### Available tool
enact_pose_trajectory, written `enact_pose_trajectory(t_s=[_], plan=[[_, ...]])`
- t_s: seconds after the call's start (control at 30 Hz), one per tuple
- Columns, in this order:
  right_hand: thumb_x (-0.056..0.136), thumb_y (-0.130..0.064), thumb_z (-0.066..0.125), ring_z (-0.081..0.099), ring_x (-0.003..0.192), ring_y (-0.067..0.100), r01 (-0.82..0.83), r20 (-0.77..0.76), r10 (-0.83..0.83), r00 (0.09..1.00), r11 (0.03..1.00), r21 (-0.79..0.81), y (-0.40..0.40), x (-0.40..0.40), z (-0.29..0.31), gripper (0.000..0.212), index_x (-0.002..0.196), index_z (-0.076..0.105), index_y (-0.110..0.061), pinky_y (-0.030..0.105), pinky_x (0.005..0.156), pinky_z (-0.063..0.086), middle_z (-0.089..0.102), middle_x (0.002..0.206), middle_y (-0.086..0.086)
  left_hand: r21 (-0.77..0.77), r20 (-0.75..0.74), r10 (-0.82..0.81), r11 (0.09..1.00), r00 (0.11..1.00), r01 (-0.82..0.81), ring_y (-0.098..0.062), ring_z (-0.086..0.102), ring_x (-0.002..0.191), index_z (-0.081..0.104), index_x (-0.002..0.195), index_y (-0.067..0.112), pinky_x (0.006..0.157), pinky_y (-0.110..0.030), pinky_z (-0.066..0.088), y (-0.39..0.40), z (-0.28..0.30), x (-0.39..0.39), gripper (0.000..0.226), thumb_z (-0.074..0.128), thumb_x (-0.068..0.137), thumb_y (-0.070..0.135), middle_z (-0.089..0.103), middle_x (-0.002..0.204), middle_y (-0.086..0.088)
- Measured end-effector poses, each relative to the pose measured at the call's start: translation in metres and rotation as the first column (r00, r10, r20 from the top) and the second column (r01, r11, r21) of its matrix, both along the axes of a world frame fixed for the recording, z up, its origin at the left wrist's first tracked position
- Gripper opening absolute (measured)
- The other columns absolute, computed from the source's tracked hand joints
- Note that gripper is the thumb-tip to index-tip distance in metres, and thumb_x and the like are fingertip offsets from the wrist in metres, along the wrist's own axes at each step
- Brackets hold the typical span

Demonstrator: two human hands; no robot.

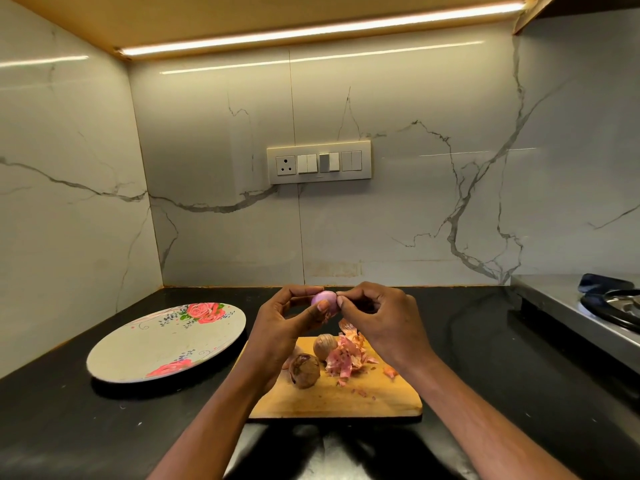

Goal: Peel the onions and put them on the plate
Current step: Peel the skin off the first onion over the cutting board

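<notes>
Home kitchen: black counter, marble-look backsplash, stove, wall switch panel.

One small pinkish-purple onion, mostly peeled, is up in the air above the board. Two more onions still in brown skin, one darker and one paler, sit beside the peel pile. Flowery plate sits off left.
</notes>
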State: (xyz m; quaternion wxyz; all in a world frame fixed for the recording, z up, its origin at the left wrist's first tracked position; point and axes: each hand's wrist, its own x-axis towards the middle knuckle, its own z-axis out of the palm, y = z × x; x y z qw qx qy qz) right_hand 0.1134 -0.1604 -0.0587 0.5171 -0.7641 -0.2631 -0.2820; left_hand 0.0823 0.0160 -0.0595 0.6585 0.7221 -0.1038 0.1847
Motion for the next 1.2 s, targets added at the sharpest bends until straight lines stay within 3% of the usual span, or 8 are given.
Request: enact_pose_trajectory(t_s=[0.27, 0.37, 0.47, 0.6, 0.73, 0.87, 1.07, 1.2], plan=[[0.088, -0.024, 0.074, 0.07, 0.08, 0.004, 0.013, -0.032, -0.012, 0.999, 0.999, 0.044, -0.0012, 0.0042, -0.0021, 0.009, 0.096, 0.077, -0.02, 0.017, 0.069, 0.058, 0.074, 0.085, -0.008, -0.012, -0.012, -0.015, 1.0, 1.0, 0.015, -0.014, 0.069, 0.106, 0.069, 0.116, 0.021, 0.092, -0.034, 0.058, -0.0009, -0.0004, 0.0005, 0.046, 0.076, 0.073, 0.037, 0.07, 0.116, -0.002], [0.09, -0.031, 0.072, 0.072, 0.083, 0.007, -0.062, -0.087, 0.069, 0.994, 0.995, 0.073, -0.0029, 0.0039, -0.0005, 0.016, 0.101, 0.077, -0.02, 0.025, 0.072, 0.061, 0.075, 0.087, -0.007, -0.008, -0.004, 0.009, 1.0, 1.0, -0.009, -0.013, 0.068, 0.108, 0.069, 0.115, 0.023, 0.094, -0.034, 0.057, -0.0012, -0.0002, 0.0005, 0.047, 0.076, 0.072, 0.04, 0.07, 0.116, 0.001], [0.084, -0.044, 0.073, 0.07, 0.087, 0.003, -0.081, -0.074, 0.085, 0.994, 0.995, 0.052, -0.0013, 0.0004, 0.0006, 0.026, 0.101, 0.077, -0.024, 0.019, 0.074, 0.059, 0.075, 0.089, -0.011, -0.027, 0.003, 0.005, 1.0, 1.0, -0.005, -0.011, 0.069, 0.104, 0.07, 0.114, 0.022, 0.089, -0.029, 0.059, -0.0007, 0.0007, -0.0002, 0.045, 0.075, 0.072, 0.038, 0.07, 0.115, 0.001], [0.09, -0.027, 0.073, 0.073, 0.081, 0.007, -0.086, -0.095, 0.094, 0.991, 0.993, 0.086, -0.0032, 0.0024, 0.0013, 0.014, 0.101, 0.077, -0.019, 0.026, 0.074, 0.062, 0.076, 0.088, -0.005, -0.044, 0.002, -0.023, 0.999, 1.0, 0.023, -0.013, 0.068, 0.107, 0.069, 0.115, 0.02, 0.088, -0.029, 0.058, -0.0012, 0.0015, -0.002, 0.046, 0.075, 0.072, 0.036, 0.07, 0.115, -0.001], [0.092, -0.023, 0.07, 0.074, 0.082, 0.008, -0.097, -0.116, 0.109, 0.987, 0.99, 0.102, -0.0043, 0.0018, 0.0027, 0.014, 0.105, 0.075, -0.019, 0.035, 0.078, 0.063, 0.076, 0.091, -0.005, -0.053, 0.003, -0.023, 0.998, 1.0, 0.023, -0.015, 0.068, 0.108, 0.069, 0.115, 0.02, 0.09, -0.031, 0.058, -0.0024, 0.002, -0.0026, 0.046, 0.075, 0.072, 0.036, 0.071, 0.115, -0.002], [0.085, -0.035, 0.076, 0.072, 0.092, 0.004, -0.125, -0.094, 0.134, 0.986, 0.988, 0.091, -0.003, -0.0012, 0.0054, 0.026, 0.108, 0.072, -0.024, 0.029, 0.081, 0.062, 0.075, 0.097, -0.01, -0.035, 0.015, 0.013, 0.999, 1.0, -0.012, -0.009, 0.07, 0.102, 0.07, 0.113, 0.021, 0.085, -0.027, 0.059, -0.0022, 0.0019, -0.0026, 0.043, 0.076, 0.073, 0.036, 0.072, 0.112, 0.001], [0.08, -0.024, 0.082, 0.071, 0.082, -0.003, -0.057, -0.04, 0.061, 0.997, 0.994, 0.089, -0.0019, -0.0025, 0.0044, 0.029, 0.104, 0.065, -0.023, 0.017, 0.069, 0.059, 0.076, 0.088, -0.012, -0.009, 0.032, 0.022, 1.0, 0.999, -0.022, -0.002, 0.07, 0.096, 0.07, 0.111, 0.016, 0.074, -0.016, 0.056, -0.0035, 0.0028, -0.0035, 0.038, 0.077, 0.076, 0.026, 0.072, 0.109, 0.001], [0.081, -0.024, 0.082, 0.07, 0.076, -0.002, -0.011, -0.01, 0.011, 1.0, 0.999, 0.03, -0.0012, -0.0034, 0.004, 0.031, 0.102, 0.059, -0.023, 0.017, 0.067, 0.058, 0.073, 0.081, -0.013, 0.044, 0.049, 0.037, 0.998, 0.998, -0.039, 0.005, 0.066, 0.095, 0.07, 0.111, 0.016, 0.073, -0.008, 0.053, -0.0044, 0.0029, -0.0029, 0.038, 0.078, 0.075, 0.027, 0.071, 0.108, 0.003]])
